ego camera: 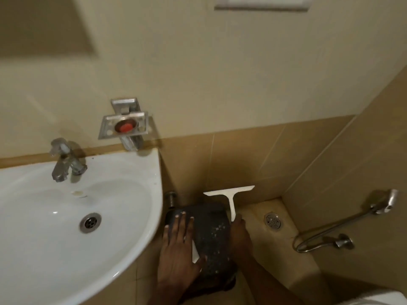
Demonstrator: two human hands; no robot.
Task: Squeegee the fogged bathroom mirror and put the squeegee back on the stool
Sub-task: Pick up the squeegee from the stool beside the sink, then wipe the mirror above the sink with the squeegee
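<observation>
A white T-shaped squeegee (231, 195) is held upright by its handle in my right hand (239, 234), blade at the top, just above the right edge of the dark stool (211, 234). The stool stands on the floor to the right of the sink. My left hand (178, 249) lies flat with fingers spread on the stool's left side, over a white piece that shows beneath the palm. The mirror's lower corner (44, 25) appears blurred at the top left above the sink.
A white sink (123, 194) with a metal tap (66, 161) fills the left. A metal soap dish (123, 126) with red soap hangs on the wall. A floor drain (273, 221) and a hand sprayer with hose (383, 203) lie at the right.
</observation>
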